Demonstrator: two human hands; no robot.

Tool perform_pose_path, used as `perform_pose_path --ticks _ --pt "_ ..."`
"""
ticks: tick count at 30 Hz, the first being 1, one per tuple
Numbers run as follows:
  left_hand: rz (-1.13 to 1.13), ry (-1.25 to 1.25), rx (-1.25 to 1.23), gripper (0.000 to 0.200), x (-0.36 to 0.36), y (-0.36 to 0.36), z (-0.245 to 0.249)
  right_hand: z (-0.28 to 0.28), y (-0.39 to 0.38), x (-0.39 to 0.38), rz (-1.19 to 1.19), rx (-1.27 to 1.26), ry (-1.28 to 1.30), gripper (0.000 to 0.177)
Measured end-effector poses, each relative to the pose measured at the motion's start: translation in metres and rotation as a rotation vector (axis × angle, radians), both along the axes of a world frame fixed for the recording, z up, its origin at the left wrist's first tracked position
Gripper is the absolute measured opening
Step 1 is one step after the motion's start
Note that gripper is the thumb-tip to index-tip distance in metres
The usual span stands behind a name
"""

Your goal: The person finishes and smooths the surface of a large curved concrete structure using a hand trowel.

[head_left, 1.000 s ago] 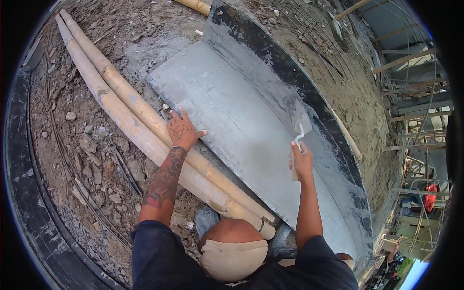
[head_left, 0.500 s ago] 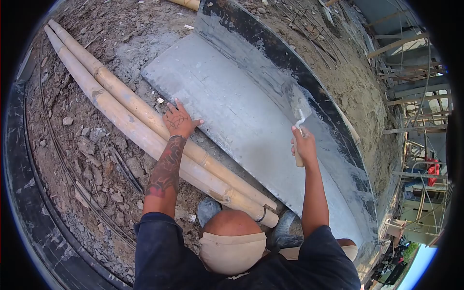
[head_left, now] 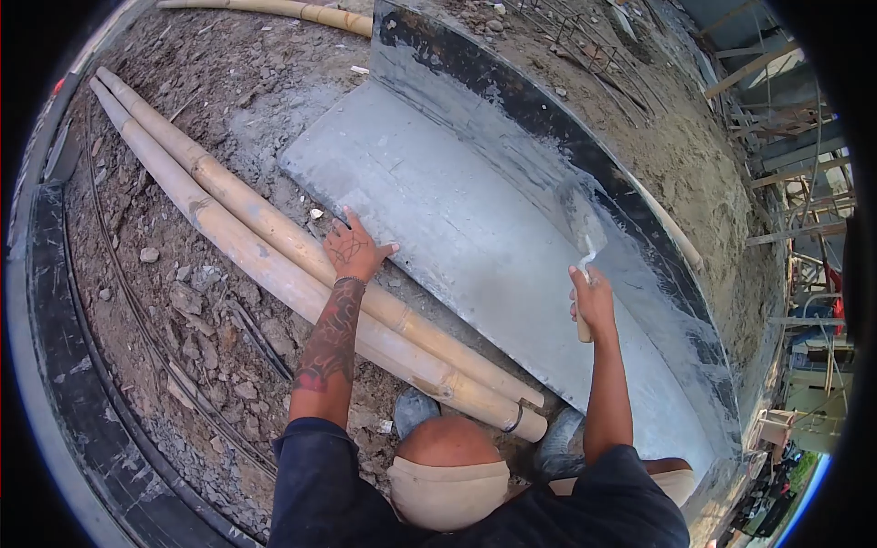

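Observation:
My right hand [head_left: 596, 300] is wrapped round the handle of a trowel [head_left: 585, 219]. Its metal blade lies at the corner where a smooth grey slab [head_left: 429, 201] meets a dark upright strip [head_left: 521, 87], which is smeared with grey along its inner face. On the near side of the slab, my left hand [head_left: 354, 251] has its fingers spread and its thumb reaching over the slab's edge; whether it presses on the slab cannot be made out. Two long bamboo poles [head_left: 265, 224] run beneath my left forearm, beside the slab.
Broken soil and stones [head_left: 187, 297] lie left of the poles, with thin rods across them. A dark curved strip [head_left: 55, 274] borders the far left. Another bamboo pole [head_left: 301, 11] lies at the top. Scaffold timber [head_left: 804, 173] stands on the right.
The whole view has shifted, so the scene sits lower and further right. Both hands keep nearly the same places along the slab, and the trowel stays at the corner.

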State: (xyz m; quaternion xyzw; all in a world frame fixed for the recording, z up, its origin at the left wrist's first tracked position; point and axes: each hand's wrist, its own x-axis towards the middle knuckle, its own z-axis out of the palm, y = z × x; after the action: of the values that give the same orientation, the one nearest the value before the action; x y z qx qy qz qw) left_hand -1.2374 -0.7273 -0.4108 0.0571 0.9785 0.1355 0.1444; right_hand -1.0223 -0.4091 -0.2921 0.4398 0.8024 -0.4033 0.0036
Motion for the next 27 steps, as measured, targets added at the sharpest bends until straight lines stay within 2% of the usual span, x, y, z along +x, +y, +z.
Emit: perform_pose_path --ticks 3,5,7,9,12,13,14,15,17,19,21,22,27 --pt "-0.002 -0.002 -0.035 0.126 0.003 0.005 -0.003 -0.020 -0.017 -0.063 0.090 0.012 0.012 0.045" --pt "0.011 -0.048 0.016 0.128 0.001 0.004 0.002 -0.057 -0.016 -0.126 0.269 0.095 0.036 0.044" --pt "0.004 -0.044 -0.007 0.128 -0.003 0.003 0.005 -0.043 -0.049 -0.179 0.306 0.014 -0.107 0.042" --pt "0.003 -0.070 -0.028 0.129 0.000 0.004 0.005 -0.059 -0.069 -0.204 0.258 0.055 -0.084 0.042" --pt "-0.005 -0.062 0.005 0.129 -0.001 0.000 -0.003 -0.072 -0.060 -0.179 0.206 0.030 -0.056 0.046" --pt "-0.002 -0.074 0.011 0.129 -0.001 0.000 -0.002 -0.075 -0.050 -0.160 0.216 0.177 0.002 0.051" --pt "-0.004 -0.047 0.009 0.128 -0.002 0.000 -0.003 -0.076 -0.037 -0.138 0.184 0.072 -0.016 0.052" --pt "-0.008 -0.025 0.007 0.128 0.000 0.000 -0.002 -0.069 -0.025 -0.111 0.148 -0.031 -0.040 0.054" --pt "-0.016 -0.005 0.025 0.128 0.002 -0.003 -0.006 -0.077 -0.001 -0.046 0.055 0.070 0.003 0.050" --pt "-0.023 0.023 0.032 0.127 0.003 -0.004 -0.006 -0.060 0.010 0.016 -0.086 0.042 -0.040 0.044" --pt "-0.037 0.018 0.030 0.126 0.003 -0.005 -0.006 -0.067 0.032 0.079 -0.152 0.011 -0.057 0.060" --pt "-0.039 0.033 0.028 0.126 0.002 -0.004 -0.006 -0.069 0.040 0.105 -0.178 0.009 -0.070 0.057" --pt "-0.061 0.048 0.007 0.124 0.002 -0.003 -0.006 -0.065 0.059 0.134 -0.172 0.130 -0.082 0.049"
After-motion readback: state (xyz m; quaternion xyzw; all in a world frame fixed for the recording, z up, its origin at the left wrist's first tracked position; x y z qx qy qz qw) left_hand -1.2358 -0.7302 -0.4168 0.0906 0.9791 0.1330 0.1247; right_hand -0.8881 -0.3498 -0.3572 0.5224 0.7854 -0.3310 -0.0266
